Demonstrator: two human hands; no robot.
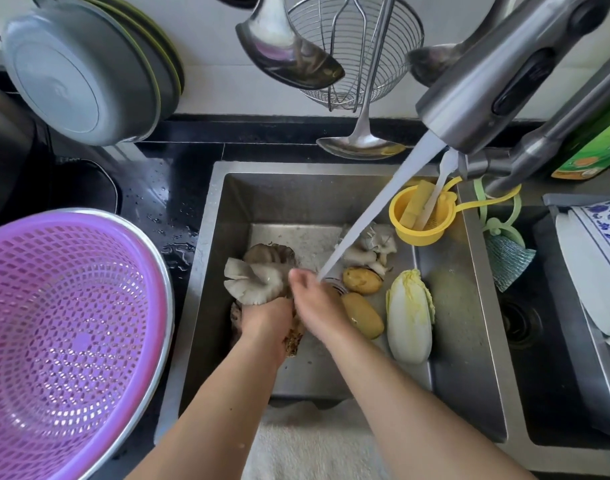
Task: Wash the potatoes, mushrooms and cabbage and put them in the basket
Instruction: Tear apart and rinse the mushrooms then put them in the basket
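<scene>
Rinsing mushroom cluster (258, 277), gripped in left hand (267, 322), right hand (314, 299) flat under stream; basket (71, 341) at nine o'clock. Risks: fragile caps tearing, splashing over desk (171, 202).

No legible txt anywhere; green bottle (598, 147) label too blurred to read.

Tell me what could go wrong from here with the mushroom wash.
The water stream lands on the right hand, not the mushroom cluster the left hand grips, so it may stay dirty. Its thin caps could tear. The purple basket sits across wet counter; carrying will drip.
</scene>
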